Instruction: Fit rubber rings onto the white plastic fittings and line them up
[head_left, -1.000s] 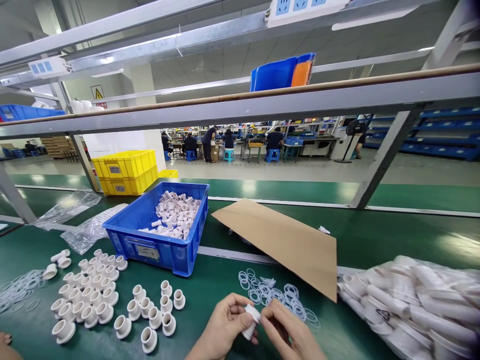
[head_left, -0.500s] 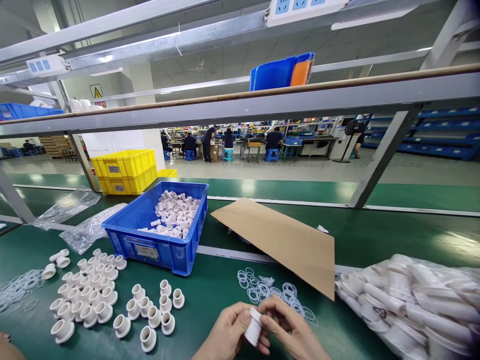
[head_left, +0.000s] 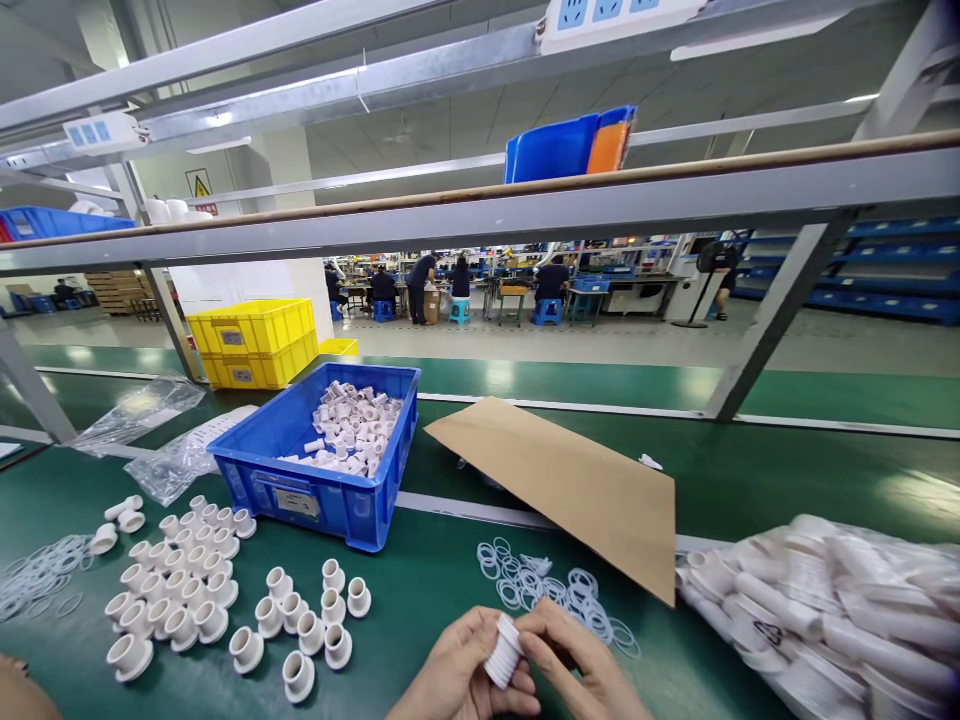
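Observation:
Both my hands meet at the bottom centre over the green belt. My left hand point(head_left: 457, 675) grips a small white ribbed plastic fitting point(head_left: 502, 653) from the left. My right hand point(head_left: 581, 665) pinches the fitting's upper end with its fingertips. Just beyond the hands lies a scatter of clear rubber rings point(head_left: 547, 590). To the left, several white flanged fittings point(head_left: 180, 600) stand upright on the belt.
A blue bin point(head_left: 300, 490) holds several white fittings. A brown cardboard sheet point(head_left: 570, 480) lies at centre right, a clear bag of white parts point(head_left: 825, 610) at right. More rings point(head_left: 41, 580) lie far left, empty plastic bags point(head_left: 142, 410) and yellow crates point(head_left: 251, 340) behind. People work far off.
The fitting has turned a little between my fingers and both hands sit slightly lower in view. The view has shifted a touch; the things on the belt stay put.

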